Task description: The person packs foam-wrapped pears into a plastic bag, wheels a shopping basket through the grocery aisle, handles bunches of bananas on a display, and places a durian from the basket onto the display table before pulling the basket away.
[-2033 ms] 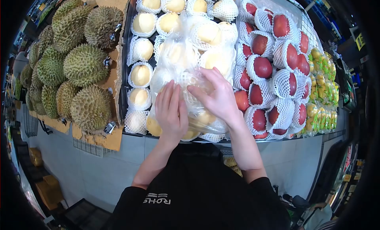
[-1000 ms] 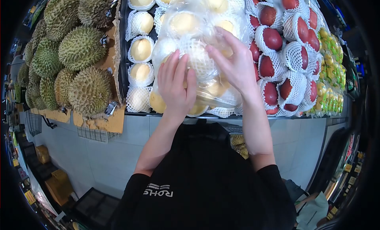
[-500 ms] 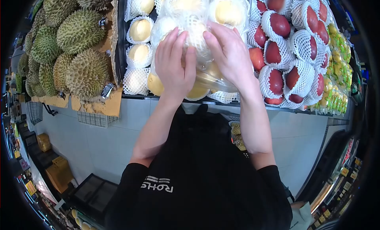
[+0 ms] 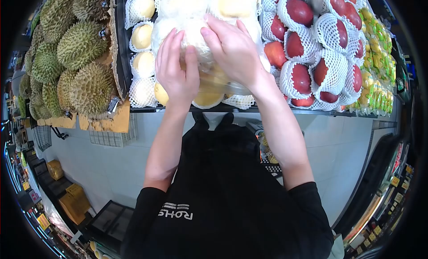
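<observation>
A clear plastic bag with pale fruits in white foam nets lies over the rows of yellow fruit in a black display tray. My left hand rests on the bag's near left part, its fingers stretched forward and the thumb apart. On the bag's right part lies my right hand, its fingers spread and slightly bent, pointing to the upper left. Both hands touch the plastic from above. What lies under the palms is hidden.
Durians are heaped on cardboard at the left. Red fruits in foam nets fill the right part of the display, with bagged yellow fruit beyond. The display's black front edge runs before my body.
The display has shifted upward in view, lately also a little left. My hands have come closer together over the bag, and its near part looks flatter under them.
</observation>
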Tool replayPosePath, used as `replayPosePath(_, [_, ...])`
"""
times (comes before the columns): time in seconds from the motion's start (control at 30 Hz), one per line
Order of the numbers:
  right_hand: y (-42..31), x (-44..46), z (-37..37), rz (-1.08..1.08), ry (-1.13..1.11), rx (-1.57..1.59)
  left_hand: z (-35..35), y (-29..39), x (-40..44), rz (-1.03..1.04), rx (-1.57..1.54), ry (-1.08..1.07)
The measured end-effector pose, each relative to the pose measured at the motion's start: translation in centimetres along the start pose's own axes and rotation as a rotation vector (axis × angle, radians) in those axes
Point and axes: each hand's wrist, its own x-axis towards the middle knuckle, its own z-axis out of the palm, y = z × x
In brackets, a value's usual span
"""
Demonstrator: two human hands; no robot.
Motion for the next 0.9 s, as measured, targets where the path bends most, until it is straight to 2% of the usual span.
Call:
replayPosePath(0.13, [0.1, -0.4, -0.1, -0.110, 0.033, -0.096, -0.1, 0.0, -0.1, 0.023, 0.035, -0.005])
replayPosePath(0.27, [-2.0, -2.2, -1.8, -0.121, 0.149, -0.104, -0.7, 0.1, -0.1, -0.067, -0.054, -0.043])
replayPosePath(0.33, [-3.2, -4.4, -3.6, -0.098, 0.181, 0.043, -1.2, 0.7, -0.5, -0.109, -0.112, -0.059])
replayPosePath(0.37, [-3.5, -6.0, -4.2, -0.080, 0.186, 0.032, -1.7, 1.5, -0.8, -0.066, -0.046, -0.027])
replayPosePath(0.43, [-3.2, -9.8, -4.9, -0.006, 0.163, 0.256, -2.9, 2.5, -2.4, 0.052, -0.005, 0.035])
replayPosePath(0.5, [-2.3, -13.6, -5.5, 0.051, 0.157, 0.297, -4.7, 4.0, -5.3, 0.089, -0.070, -0.020])
replayPosePath(0.57, [-1.0, -17.5, -6.5, 0.059, 0.206, 0.291, -6.3, 5.4, -9.0, 0.065, -0.210, -0.175])
replayPosePath(0.6, [-0.7, -19.5, -7.1, 0.077, 0.220, 0.271, -7.0, 6.4, -10.7, -0.015, -0.203, -0.313])
replayPosePath(0.63, [-0.4, -21.4, -7.7, 0.205, 0.193, 0.281, -7.4, 7.4, -12.2, -0.095, -0.188, -0.448])
replayPosePath(0.67, [0.0, -23.3, -8.1, 0.331, 0.168, 0.295, -7.4, 7.9, -13.2, -0.240, -0.243, -0.642])
replayPosePath(0.7, [0.5, -25.1, -8.1, 0.343, 0.181, 0.287, -7.2, 8.1, -14.0, -0.387, -0.290, -0.836])
replayPosePath(0.73, [1.0, -27.0, -7.8, 0.535, 0.121, 0.283, -6.7, 7.8, -14.9, -0.378, -0.294, -0.850])
replayPosePath(0.77, [1.6, -29.0, -7.3, 0.725, 0.061, 0.281, -6.2, 7.2, -15.8, -0.391, -0.264, -1.035])
replayPosePath(0.8, [2.3, -31.1, -6.7, 0.733, 0.076, 0.277, -5.8, 6.9, -16.4, -0.400, -0.230, -1.221])
replayPosePath(0.87, [3.1, -35.7, -5.7, 0.883, -0.060, 0.078, -4.9, 6.9, -16.6, -0.413, -0.210, -1.327])
replayPosePath(0.9, [2.9, -37.5, -5.5, 0.898, -0.047, 0.071, -4.5, 6.9, -16.8, -0.439, -0.182, -1.414])
